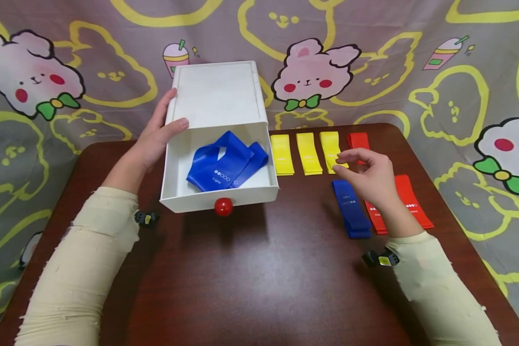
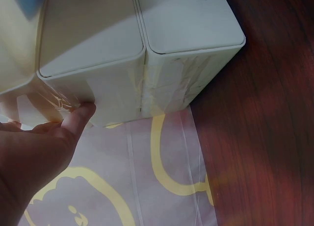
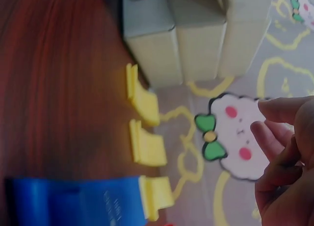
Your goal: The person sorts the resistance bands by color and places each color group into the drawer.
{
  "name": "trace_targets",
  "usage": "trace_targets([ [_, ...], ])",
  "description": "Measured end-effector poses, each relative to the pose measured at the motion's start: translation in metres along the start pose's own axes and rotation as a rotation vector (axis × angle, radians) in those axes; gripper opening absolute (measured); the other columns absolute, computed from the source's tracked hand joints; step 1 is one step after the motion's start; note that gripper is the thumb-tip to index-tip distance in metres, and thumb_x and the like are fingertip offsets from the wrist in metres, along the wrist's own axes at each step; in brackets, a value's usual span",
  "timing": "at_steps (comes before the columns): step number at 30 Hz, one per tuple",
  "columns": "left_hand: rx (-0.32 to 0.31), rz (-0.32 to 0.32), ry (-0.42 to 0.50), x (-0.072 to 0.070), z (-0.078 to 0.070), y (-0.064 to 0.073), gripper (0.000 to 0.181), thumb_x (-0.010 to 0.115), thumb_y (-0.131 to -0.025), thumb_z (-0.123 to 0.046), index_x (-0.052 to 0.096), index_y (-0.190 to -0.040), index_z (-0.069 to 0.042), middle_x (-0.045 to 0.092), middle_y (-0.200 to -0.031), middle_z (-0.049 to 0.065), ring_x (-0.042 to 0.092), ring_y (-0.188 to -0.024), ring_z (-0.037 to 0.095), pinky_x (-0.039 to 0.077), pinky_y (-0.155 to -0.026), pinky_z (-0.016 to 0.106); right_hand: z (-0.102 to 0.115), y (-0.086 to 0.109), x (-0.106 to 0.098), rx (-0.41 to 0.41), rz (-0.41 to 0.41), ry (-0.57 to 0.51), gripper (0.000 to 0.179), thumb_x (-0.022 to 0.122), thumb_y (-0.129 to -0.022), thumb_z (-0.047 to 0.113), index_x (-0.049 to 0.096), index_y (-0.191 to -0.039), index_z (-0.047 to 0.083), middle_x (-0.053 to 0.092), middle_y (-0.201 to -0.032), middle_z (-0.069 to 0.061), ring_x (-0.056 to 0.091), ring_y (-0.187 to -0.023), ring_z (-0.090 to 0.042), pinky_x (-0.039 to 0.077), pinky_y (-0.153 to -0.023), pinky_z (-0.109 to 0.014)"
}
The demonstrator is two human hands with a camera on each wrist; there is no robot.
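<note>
A white drawer box [image 1: 218, 91] stands with its top drawer [image 1: 207, 201] pulled out by a red knob [image 1: 223, 206]. Inside lie crumpled blue resistance bands [image 1: 225, 166], one marked Light. My left hand [image 1: 153, 132] rests against the box's left side, its thumb and fingers spread along the edge. My right hand [image 1: 369, 175] hovers over the flat bands at the right, thumb and fingertips apart with nothing between them. Below it are a folded blue band [image 1: 352, 209] and red bands [image 1: 408, 199]; its fingertips overlap the nearest yellow band [image 1: 328, 144] in the head view.
More yellow bands [image 1: 309, 154] lie in a row beside the box, with another red band [image 1: 358, 140] at the back. The brown table [image 1: 242, 288] ends at a patterned curtain [image 1: 225, 29]. Lower closed drawers [image 2: 186, 20] sit under the pulled-out one.
</note>
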State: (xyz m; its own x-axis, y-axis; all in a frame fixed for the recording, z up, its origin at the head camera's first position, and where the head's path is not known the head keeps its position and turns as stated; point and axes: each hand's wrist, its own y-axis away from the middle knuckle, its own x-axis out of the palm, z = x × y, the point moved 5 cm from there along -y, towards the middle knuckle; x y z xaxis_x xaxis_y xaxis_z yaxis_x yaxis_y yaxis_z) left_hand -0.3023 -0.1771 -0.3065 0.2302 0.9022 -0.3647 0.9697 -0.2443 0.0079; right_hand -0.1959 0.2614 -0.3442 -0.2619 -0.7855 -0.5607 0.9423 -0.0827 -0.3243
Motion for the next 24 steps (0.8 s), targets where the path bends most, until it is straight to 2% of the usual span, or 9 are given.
trace_targets([
  [5,0.005,0.002,-0.006,0.000,0.001,-0.001,0.080,0.057,-0.094,-0.048,0.008,-0.157,-0.046,0.013,-0.162,0.003,0.038,-0.134,0.040,0.044,-0.094,0.058,-0.022,-0.002,0.002,0.064,0.044,0.042,0.030,0.080,-0.087,0.025,0.074,-0.109,0.006,0.073,-0.103,-0.009,0.056,-0.098,-0.015,0.041,-0.075,-0.034],
  [13,0.007,-0.002,-0.007,0.000,0.001,0.000,0.079,0.057,-0.094,-0.048,0.009,-0.157,-0.046,0.014,-0.162,0.003,0.039,-0.134,0.040,0.045,-0.093,0.058,-0.054,-0.003,0.004,0.131,0.105,0.074,0.035,0.080,-0.087,0.028,0.072,-0.111,0.004,0.071,-0.109,-0.013,0.057,-0.111,-0.032,0.043,-0.091,-0.048],
  [16,0.012,-0.004,-0.011,-0.001,0.001,0.001,0.080,0.057,-0.093,-0.049,0.009,-0.157,-0.046,0.015,-0.161,0.003,0.039,-0.133,0.039,0.045,-0.093,0.057,-0.064,-0.003,0.004,0.141,0.126,0.094,0.036,0.079,-0.088,0.027,0.071,-0.113,0.003,0.070,-0.111,-0.014,0.057,-0.111,-0.031,0.043,-0.091,-0.048],
  [20,0.017,-0.004,-0.008,-0.001,0.000,0.001,0.080,0.057,-0.094,-0.048,0.009,-0.157,-0.045,0.015,-0.161,0.003,0.040,-0.133,0.039,0.045,-0.093,0.057,-0.077,-0.003,0.005,0.159,0.163,0.125,0.037,0.079,-0.088,0.027,0.070,-0.117,0.004,0.070,-0.113,-0.014,0.058,-0.109,-0.030,0.046,-0.085,-0.043],
  [24,0.018,0.003,-0.001,0.000,0.000,0.000,0.079,0.057,-0.094,-0.047,0.009,-0.157,-0.045,0.014,-0.162,0.003,0.040,-0.133,0.039,0.045,-0.093,0.057,-0.088,-0.003,0.006,0.195,0.208,0.150,0.040,0.079,-0.088,0.025,0.068,-0.122,0.006,0.068,-0.116,-0.014,0.057,-0.109,-0.031,0.048,-0.083,-0.044],
])
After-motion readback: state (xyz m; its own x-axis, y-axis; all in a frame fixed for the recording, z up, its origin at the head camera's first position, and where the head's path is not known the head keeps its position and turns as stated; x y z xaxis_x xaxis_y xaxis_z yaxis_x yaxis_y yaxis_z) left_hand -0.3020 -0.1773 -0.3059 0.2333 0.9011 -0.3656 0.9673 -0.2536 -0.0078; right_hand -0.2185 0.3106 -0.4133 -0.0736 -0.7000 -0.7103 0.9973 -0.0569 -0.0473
